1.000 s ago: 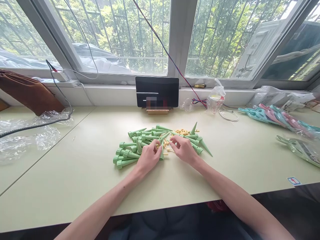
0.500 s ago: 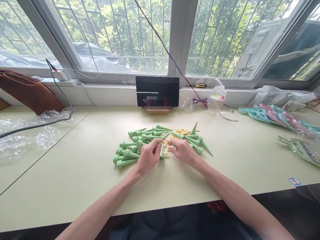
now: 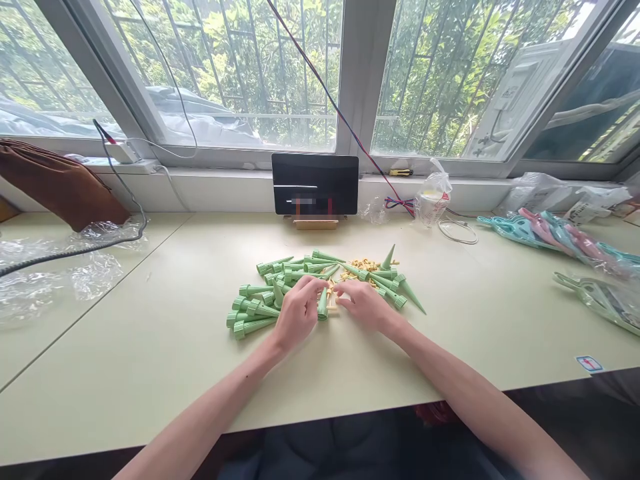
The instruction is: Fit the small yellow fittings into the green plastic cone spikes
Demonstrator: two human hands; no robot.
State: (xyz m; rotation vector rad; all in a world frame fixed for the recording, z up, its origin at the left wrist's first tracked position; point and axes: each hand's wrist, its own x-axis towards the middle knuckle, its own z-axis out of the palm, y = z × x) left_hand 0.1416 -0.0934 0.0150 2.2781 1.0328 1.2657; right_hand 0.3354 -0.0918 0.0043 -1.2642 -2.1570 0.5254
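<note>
Both hands hover close together over a pile of green cone-shaped plastic spikes [image 3: 260, 307] with ribbed collars. My left hand [image 3: 300, 308] has its fingers bent inward at the pile's middle; whatever is at its fingertips is too small to make out. Just beside it, one green spike [image 3: 323, 308] points away from me, its wide end toward me. My right hand [image 3: 364, 303] curls its thumb and forefinger together a short gap to the right; any small piece in them is hidden. Small yellow plastic pieces [image 3: 364, 264] lie heaped behind and between the hands.
A tablet [image 3: 315, 184] leans on a wooden stand [image 3: 315, 225] by the window. To its right are a bagged cup [image 3: 433, 200] and a coiled white cable [image 3: 458, 232]. Large plastic clips [image 3: 545, 230] lie far right. Clear wrapping [image 3: 90, 273] and a brown bag [image 3: 60, 183] are left.
My left hand's fingers have shifted slightly and its thumb has drawn back, showing more of the green spike beside it. My right hand has moved only a little.
</note>
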